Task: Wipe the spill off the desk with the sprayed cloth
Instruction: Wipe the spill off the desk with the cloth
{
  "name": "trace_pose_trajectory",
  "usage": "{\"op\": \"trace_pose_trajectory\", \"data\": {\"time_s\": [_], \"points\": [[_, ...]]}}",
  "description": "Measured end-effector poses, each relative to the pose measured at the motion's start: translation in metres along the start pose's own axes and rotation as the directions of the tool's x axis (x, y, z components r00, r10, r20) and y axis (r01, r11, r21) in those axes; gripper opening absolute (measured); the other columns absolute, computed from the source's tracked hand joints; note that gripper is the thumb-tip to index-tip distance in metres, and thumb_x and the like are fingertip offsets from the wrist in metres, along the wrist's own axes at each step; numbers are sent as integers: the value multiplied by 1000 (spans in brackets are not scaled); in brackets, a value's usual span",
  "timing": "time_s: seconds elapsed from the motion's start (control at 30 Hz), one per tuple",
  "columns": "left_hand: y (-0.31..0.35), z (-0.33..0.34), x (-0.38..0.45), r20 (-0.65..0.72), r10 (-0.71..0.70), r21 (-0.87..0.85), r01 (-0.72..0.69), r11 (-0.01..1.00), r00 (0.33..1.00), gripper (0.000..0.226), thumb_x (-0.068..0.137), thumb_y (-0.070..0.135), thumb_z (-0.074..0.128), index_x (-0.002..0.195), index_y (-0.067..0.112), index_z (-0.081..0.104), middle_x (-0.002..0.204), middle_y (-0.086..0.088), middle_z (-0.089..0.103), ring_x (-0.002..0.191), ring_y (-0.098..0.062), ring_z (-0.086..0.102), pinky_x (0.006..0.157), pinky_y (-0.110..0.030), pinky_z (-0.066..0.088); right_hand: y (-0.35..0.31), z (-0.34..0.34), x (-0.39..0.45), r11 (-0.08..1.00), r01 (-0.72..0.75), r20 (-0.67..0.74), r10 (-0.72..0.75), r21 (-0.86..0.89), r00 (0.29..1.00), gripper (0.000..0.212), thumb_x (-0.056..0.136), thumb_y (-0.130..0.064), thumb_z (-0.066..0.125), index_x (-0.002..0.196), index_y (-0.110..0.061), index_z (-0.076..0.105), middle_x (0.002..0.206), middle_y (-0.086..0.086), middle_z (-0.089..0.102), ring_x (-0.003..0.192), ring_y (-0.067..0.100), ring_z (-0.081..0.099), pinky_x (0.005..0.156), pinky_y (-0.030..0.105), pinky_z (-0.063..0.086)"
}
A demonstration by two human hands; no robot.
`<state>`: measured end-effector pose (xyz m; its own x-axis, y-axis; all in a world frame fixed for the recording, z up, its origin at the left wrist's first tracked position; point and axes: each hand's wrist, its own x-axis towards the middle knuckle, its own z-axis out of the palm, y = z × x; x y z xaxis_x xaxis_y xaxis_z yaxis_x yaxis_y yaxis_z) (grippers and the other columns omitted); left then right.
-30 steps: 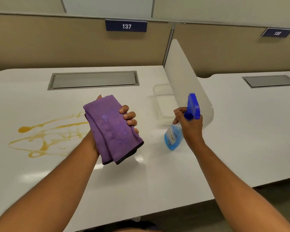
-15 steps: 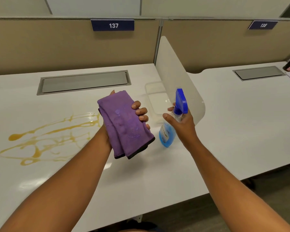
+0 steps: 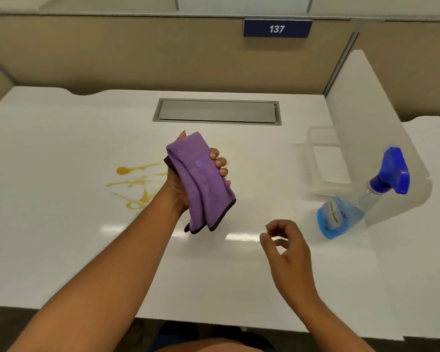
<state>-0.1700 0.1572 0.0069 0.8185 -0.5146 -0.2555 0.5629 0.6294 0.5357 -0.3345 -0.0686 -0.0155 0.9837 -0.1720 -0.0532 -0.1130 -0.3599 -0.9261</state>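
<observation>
Bare white desk lies nearest us, and we take the amber spill as our landmark. Nearer than the spill and well to its right, our right hand hangs empty, fingers loosely curled and apart. Just right of the spill, partly over its edge, our left hand clamps the folded purple cloth, fingers wrapped tight around it, above the surface. Far right of the spill stands the spray bottle (nobody touching it). We should lay the damp face flat and sweep inward from the spill's outer streaks, folding the cloth rather than smearing.
</observation>
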Motion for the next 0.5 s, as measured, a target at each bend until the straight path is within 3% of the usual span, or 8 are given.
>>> {"op": "trace_pose_trajectory", "data": {"time_s": [0.1,0.2,0.23,0.3,0.33,0.4,0.43,0.5], "points": [[8,-10,-19,-320,93,18,-92,996,943,69,76,83,56,77,14,51,81,-6,43,71,-23,43,74,-39,39,-36,47,18,985,171,212,-166,-5,963,34,96,-29,72,126,-37,60,127,-24,59,119,4,61,94,17,51],[8,-14,-31,-608,172,54,-175,983,775,75,66,87,64,59,13,71,61,-6,61,50,-22,62,57,-30,54,-65,92,41,979,200,392,-196,30,899,53,96,-45,70,145,-39,50,139,-25,55,126,1,58,100,17,51],[10,-17,-34,-675,166,59,-171,983,719,77,61,92,64,62,16,77,59,-6,68,48,-21,69,54,-32,58,-72,106,47,979,202,420,-195,29,886,55,96,-47,68,147,-39,49,140,-23,56,126,0,58,101,19,51],[16,-28,-34,-796,158,92,-141,986,584,94,56,102,53,95,21,81,80,-7,79,67,-25,79,63,-40,64,-79,132,62,978,209,427,-193,10,883,52,98,-46,67,146,-37,50,133,-25,60,122,-4,59,100,16,51],[21,-34,-33,-849,178,149,-99,984,497,103,61,104,44,115,21,73,99,-9,79,85,-29,79,77,-44,65,-81,143,68,980,200,421,-181,-3,889,50,98,-44,66,145,-36,50,126,-29,61,118,-9,59,95,11,51],[30,-47,-34,-910,240,271,47,962,338,106,74,100,32,136,18,56,127,-11,67,111,-34,68,100,-51,57,-83,163,81,986,161,402,-133,-36,906,47,99,-38,67,143,-32,52,116,-34,60,106,-18,60,82,3,50],[34,-54,-37,-915,250,295,102,950,318,103,78,96,32,140,16,53,133,-11,62,117,-35,65,105,-52,54,-82,171,88,987,146,386,-111,-63,916,46,99,-34,67,143,-29,54,113,-33,61,101,-19,61,76,1,49],[42,-67,-43,-906,202,276,158,948,371,94,84,89,41,140,15,55,137,-10,60,120,-36,63,107,-52,53,-82,187,105,978,146,361,-85,-147,929,44,99,-28,66,142,-24,56,114,-21,67,97,-7,67,75,7,50]]}}
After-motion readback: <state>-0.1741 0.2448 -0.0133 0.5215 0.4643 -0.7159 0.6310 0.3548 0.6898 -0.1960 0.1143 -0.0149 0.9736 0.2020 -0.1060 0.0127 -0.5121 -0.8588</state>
